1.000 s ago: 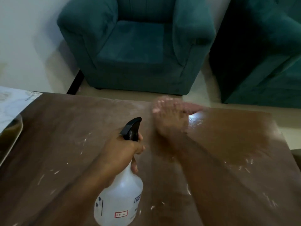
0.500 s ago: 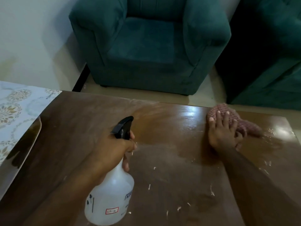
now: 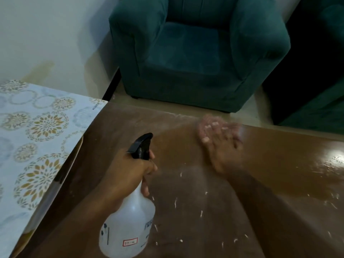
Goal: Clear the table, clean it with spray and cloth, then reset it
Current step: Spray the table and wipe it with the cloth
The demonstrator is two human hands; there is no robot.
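While left hand point(image 3: 128, 172) grips spray bottle point(image 3: 128, 226) (contents unclear), flat right hand point(image 3: 223, 146) presses cloth point(image 3: 202, 125).

Dim room, motion blur, tabletop point(image 3: 297, 146) glare

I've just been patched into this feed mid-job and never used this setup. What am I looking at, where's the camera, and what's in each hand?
No machine here: a person works with bare hands, and the one camera sits on their head, looking forward and down. The left hand grips a white spray bottle by its black trigger head. The right hand, blurred by motion, presses flat on the brown table; a pinkish cloth seems to lie under it. White crumbs dot the near surface. A patterned mat lies at the left, a teal armchair behind.
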